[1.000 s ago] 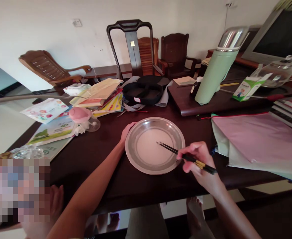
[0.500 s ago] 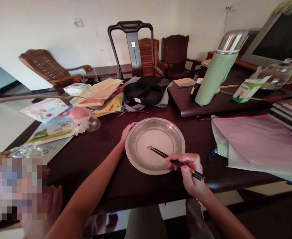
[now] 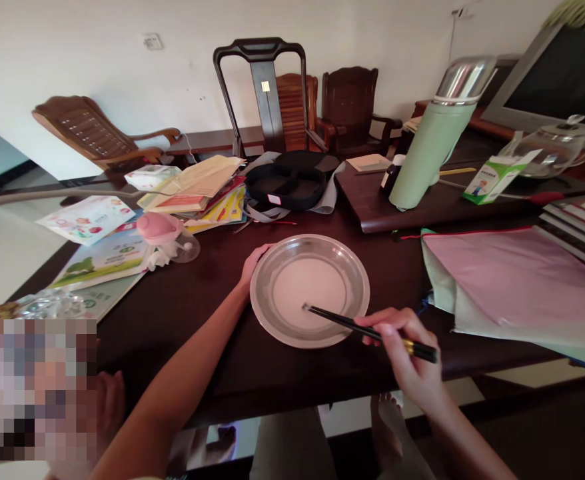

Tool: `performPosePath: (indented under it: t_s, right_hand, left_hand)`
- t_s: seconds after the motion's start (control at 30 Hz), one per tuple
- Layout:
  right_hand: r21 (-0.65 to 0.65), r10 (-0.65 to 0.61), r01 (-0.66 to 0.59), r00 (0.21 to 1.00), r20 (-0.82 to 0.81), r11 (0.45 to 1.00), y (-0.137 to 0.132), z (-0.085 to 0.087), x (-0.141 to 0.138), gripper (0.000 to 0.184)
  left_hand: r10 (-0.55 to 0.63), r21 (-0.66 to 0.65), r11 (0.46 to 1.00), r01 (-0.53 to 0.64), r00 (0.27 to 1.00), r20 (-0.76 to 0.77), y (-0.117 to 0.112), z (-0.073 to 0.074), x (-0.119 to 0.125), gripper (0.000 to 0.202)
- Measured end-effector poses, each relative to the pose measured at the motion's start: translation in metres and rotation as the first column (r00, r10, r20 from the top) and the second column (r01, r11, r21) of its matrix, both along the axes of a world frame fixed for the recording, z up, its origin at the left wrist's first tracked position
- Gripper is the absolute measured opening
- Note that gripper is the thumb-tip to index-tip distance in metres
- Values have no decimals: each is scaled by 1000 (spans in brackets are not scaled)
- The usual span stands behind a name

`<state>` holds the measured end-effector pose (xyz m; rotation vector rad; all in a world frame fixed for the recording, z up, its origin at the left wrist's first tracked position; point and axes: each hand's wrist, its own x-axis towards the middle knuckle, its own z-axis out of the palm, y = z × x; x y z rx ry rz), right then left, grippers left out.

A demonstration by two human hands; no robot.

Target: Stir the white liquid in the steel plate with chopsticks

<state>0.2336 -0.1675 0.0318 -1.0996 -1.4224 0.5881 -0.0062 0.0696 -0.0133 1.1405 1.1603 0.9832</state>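
Observation:
A shallow round metal basin (image 3: 358,270) rests on the dark table, its bottom pale and pinkish-white; whether that is liquid I cannot tell. My left hand (image 3: 255,264) grips its far left rim, the fingers partly hidden behind the edge. In my right hand (image 3: 408,350), to the right of the basin, is a pair of black chopsticks (image 3: 340,319) with gold bands. They lie close together and slant over the near right rim, tips over the pale middle. Something small and greyish shows at the tips, too small to name.
Left stand a pink-lidded bottle (image 3: 158,230), booklets (image 3: 105,257) and a stack of papers (image 3: 192,187). A black case (image 3: 285,183) lies behind the basin. Right are a green thermos (image 3: 430,147), a small box (image 3: 497,177) and a pink zip folder (image 3: 512,273). Another person's hand (image 3: 110,403) is lower left.
My right hand has moved right, away from the basin's rim, drawing the chopsticks along. Their tips shifted slightly right and down, and the sticks lie closer together. My left hand stays on the rim.

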Motion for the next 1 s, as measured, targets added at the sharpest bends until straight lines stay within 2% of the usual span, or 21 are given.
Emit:
performPosePath:
  t_s: [0.1,0.17,0.23,0.3,0.4,0.47,0.53,0.6,0.73,0.87,1.0]
  right_hand:
    - [27,48,-55,979,196,998,13,-5,-9,11]
    - [51,-21,4,943,331,999,21,-7,-10,10]
    - [81,-120,97,916,382,992,22,-6,-6,11]
    - [112,-213,185,913,348,976,18,-4,2,14]
    - [114,-299,281,935,189,953,7,2,13,18]
    - [66,-287,283,956,58,957,0,5,16,19]
    - [24,-231,232,973,-23,972,-3,6,15,18]
    - [1,-160,160,987,13,987,-1,5,10,15]
    - [-12,-84,90,964,253,996,14,-2,-1,12]
    - [68,-205,193,921,331,979,23,-3,1,15]
    - [110,-355,338,881,313,935,13,5,19,19]
  left_hand:
    - [-5,-18,1000,6,999,42,-2,1,1,21]
    - [7,-25,1000,-5,998,64,-3,3,3,19]
    - [27,-24,999,-25,997,77,-3,4,5,21]
    - [46,-19,999,-45,995,87,-4,4,8,25]
    - [60,-18,998,-58,990,127,-5,5,11,27]
    - [64,-20,998,-62,987,150,-6,6,12,26]
    - [66,-25,998,-63,985,157,-7,7,12,24]
    - [68,-39,997,-62,985,161,-8,8,12,23]
    - [70,-67,996,-59,983,169,-9,11,12,23]
    - [64,-43,997,-57,982,178,-10,13,12,21]
    - [39,-86,996,-21,976,212,-11,15,14,21]
